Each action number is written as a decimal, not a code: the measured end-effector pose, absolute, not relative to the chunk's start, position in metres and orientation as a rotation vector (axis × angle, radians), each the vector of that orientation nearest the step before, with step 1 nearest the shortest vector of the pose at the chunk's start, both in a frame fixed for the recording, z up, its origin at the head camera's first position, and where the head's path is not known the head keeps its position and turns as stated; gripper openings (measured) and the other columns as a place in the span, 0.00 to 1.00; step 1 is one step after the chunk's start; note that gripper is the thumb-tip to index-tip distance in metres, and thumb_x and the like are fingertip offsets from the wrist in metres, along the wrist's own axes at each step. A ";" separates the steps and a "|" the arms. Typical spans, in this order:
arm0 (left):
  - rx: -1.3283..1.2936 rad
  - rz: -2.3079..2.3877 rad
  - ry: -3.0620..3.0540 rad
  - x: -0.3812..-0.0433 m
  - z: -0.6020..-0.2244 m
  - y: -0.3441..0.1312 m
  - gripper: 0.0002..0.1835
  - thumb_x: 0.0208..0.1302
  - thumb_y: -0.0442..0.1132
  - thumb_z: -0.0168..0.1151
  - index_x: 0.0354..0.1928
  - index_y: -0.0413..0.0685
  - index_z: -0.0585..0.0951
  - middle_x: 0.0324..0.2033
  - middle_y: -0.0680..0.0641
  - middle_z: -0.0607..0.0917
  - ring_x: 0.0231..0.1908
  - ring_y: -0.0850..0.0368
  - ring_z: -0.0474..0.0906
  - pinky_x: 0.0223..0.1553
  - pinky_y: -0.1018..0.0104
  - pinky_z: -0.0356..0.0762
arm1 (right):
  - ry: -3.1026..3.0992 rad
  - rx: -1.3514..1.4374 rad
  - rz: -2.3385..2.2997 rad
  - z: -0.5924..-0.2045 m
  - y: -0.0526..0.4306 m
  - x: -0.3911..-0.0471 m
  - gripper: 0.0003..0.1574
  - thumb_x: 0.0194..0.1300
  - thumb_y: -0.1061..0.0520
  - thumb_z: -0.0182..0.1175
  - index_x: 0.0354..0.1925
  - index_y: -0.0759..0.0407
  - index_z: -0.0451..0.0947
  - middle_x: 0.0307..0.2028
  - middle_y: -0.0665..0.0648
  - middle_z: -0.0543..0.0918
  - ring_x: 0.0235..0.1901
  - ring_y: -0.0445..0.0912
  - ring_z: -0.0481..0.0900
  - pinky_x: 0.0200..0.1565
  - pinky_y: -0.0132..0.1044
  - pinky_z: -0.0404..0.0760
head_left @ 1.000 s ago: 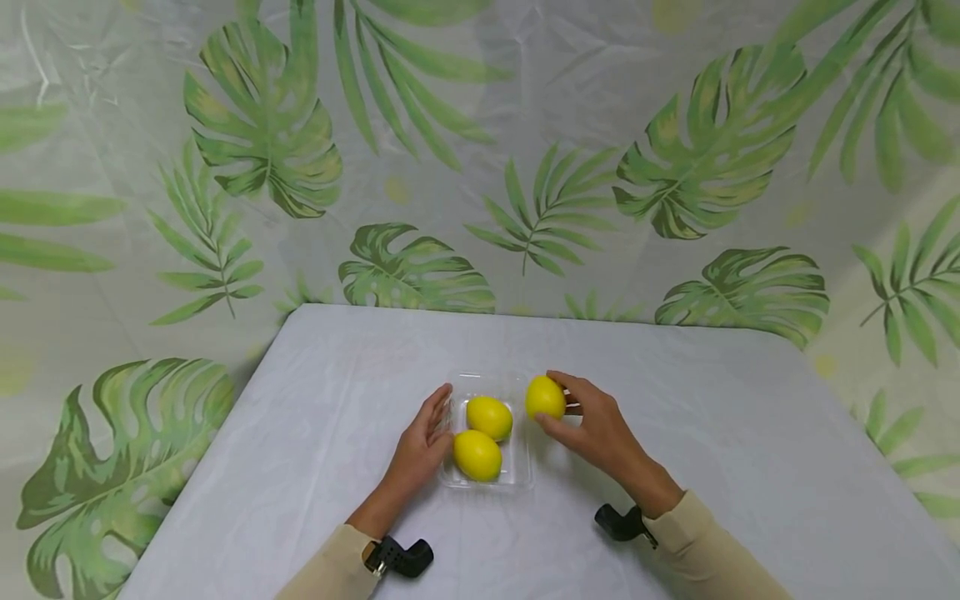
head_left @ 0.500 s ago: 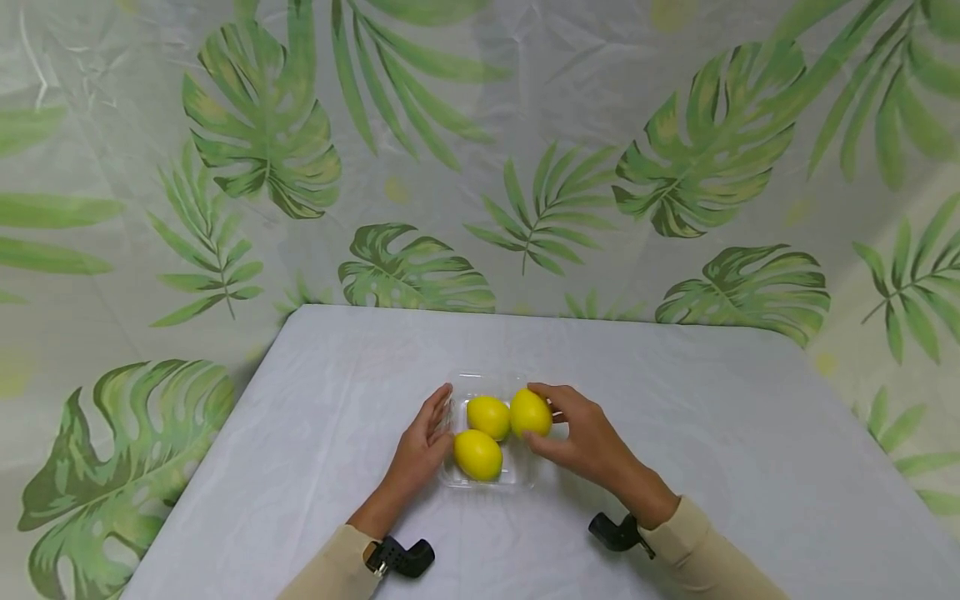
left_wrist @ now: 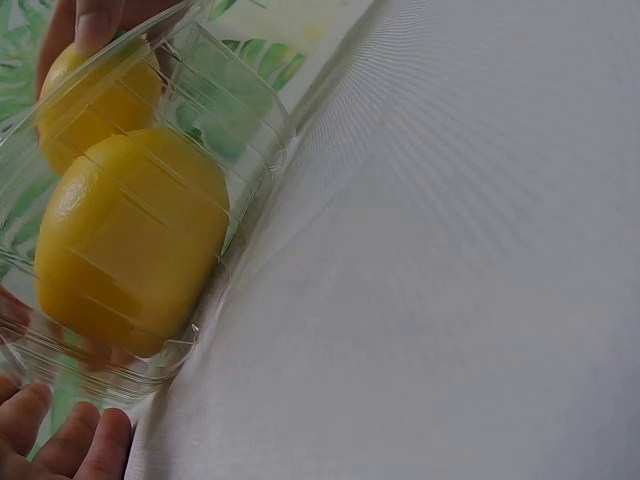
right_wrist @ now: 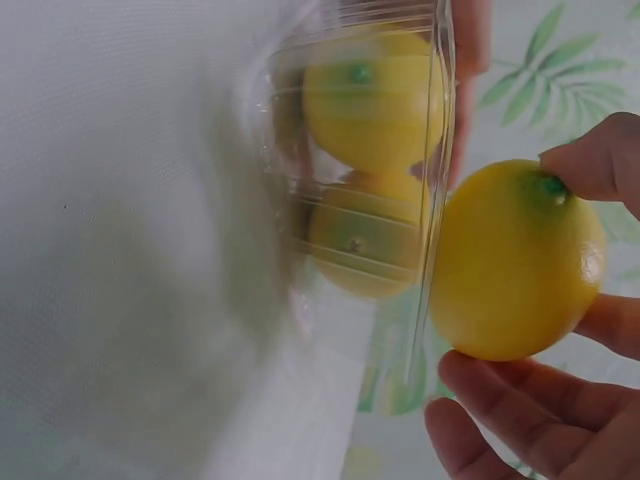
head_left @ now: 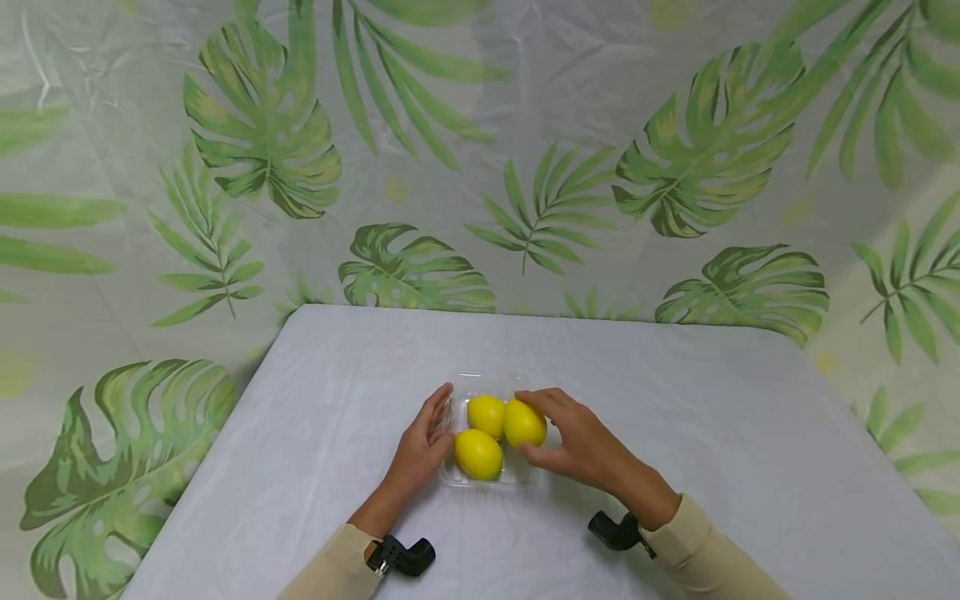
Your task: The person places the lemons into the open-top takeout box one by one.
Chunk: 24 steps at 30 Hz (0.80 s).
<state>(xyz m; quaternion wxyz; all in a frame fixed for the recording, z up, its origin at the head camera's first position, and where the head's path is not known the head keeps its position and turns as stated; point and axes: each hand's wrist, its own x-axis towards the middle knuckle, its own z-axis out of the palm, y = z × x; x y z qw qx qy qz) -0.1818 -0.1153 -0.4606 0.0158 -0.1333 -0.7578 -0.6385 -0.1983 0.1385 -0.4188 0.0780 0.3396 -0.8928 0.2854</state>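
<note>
My right hand (head_left: 581, 442) holds a yellow lemon (head_left: 525, 423) between thumb and fingers, over the right side of a clear plastic container (head_left: 517, 479). In the right wrist view the held lemon (right_wrist: 520, 260) shows its green stem end, overlapping the container's rim. Two more lemons lie inside: one farther back (head_left: 484, 414) and one nearer (head_left: 478, 455). Along the container's left wall rests my left hand (head_left: 423, 437), fingers extended. Its fingertips (left_wrist: 75, 440) appear just outside the clear wall in the left wrist view.
A white cloth covers the table (head_left: 360, 375). Behind it hangs a backdrop (head_left: 555, 100) printed with green leaves. A black wrist camera (head_left: 405, 557) sits on the left sleeve, another camera (head_left: 615, 531) on the right.
The right hand has carried its lemon left and slightly nearer, from beside the container to over its right side, against the far lemon in the head view. The left hand has stayed put.
</note>
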 end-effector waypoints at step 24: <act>-0.382 -1.949 -2.369 -0.199 -0.498 -0.119 0.36 0.66 0.27 0.49 0.75 0.52 0.56 0.72 0.53 0.61 0.70 0.52 0.59 0.66 0.53 0.63 | -2.646 1.189 0.767 -0.420 0.130 -0.199 0.39 0.56 0.51 0.67 0.65 0.56 0.71 0.55 0.54 0.74 0.51 0.44 0.74 0.51 0.39 0.80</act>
